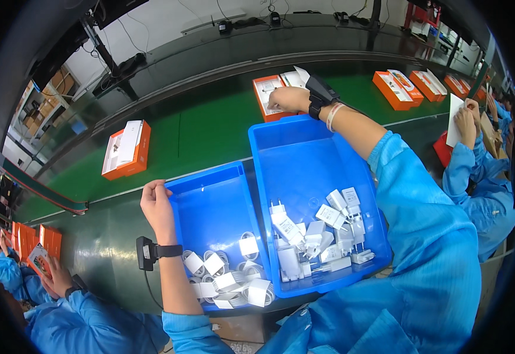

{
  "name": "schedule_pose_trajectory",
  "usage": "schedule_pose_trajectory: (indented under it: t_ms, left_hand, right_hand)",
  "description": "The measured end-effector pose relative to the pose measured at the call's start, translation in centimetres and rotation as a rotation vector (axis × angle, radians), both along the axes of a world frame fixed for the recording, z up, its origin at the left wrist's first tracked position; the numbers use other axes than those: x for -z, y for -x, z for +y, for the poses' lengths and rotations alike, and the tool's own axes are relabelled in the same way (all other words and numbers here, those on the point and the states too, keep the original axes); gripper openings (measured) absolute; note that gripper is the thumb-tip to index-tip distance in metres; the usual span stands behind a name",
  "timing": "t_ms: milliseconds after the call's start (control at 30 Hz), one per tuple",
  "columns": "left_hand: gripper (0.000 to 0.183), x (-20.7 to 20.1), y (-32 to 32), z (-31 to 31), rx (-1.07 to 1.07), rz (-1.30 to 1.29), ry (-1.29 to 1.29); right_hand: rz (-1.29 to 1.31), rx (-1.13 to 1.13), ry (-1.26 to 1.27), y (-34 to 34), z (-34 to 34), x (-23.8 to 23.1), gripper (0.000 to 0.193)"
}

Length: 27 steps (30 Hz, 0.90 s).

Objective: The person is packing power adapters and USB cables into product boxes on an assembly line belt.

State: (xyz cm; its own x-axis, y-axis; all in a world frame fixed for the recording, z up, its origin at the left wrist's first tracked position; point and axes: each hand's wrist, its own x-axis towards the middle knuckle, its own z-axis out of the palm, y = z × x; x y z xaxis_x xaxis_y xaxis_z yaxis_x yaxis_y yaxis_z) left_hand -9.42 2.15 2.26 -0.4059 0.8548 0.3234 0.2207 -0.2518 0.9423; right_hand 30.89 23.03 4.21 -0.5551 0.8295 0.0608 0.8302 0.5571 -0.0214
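Observation:
My right hand reaches over the belt into an open orange box. Its fingers are bent down and pressed together inside, and what they hold, if anything, is hidden. A white flap stands up behind that hand. My left hand is by the far left corner of a blue bin, fingers curled in; I cannot make out anything in them. White coiled cables with paper wraps lie in this bin's near end. A second blue bin to the right holds several white plug chargers.
Another open orange box sits on the green belt at left. More orange boxes stand along the belt at right. Co-workers in blue sit on both sides; one's hands hold a white sheet. A cable hangs from my left wrist device.

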Motion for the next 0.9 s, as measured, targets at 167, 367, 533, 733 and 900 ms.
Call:
schedule_pose_trajectory:
  t_ms: [167,367,533,733,900]
  left_hand:
    - [0.012,-0.5,-0.1,-0.3,-0.006,0.027,0.024]
    - [0.012,0.0,0.0,-0.1,-0.005,0.032,0.013]
    - [0.013,0.0,0.8,-0.2,0.009,0.055,0.001]
    - [0.015,1.0,1.0,0.5,0.079,0.119,-0.023]
    - [0.015,0.6,0.6,-0.1,0.066,0.189,0.022]
  right_hand:
    - [-0.076,0.099,0.102,-0.6,-0.1,-0.1,0.027]
    - [-0.059,0.253,0.139,-0.1,-3.3,-2.1,0.031]
    - [0.261,0.001,-0.034,-2.0,-6.7,-5.2,0.028]
    - [0.095,-0.19,0.493,-2.2,-19.7,-9.4,0.042]
    - [-0.367,-0.129,0.735,-1.2,-25.1,-6.6,0.06]
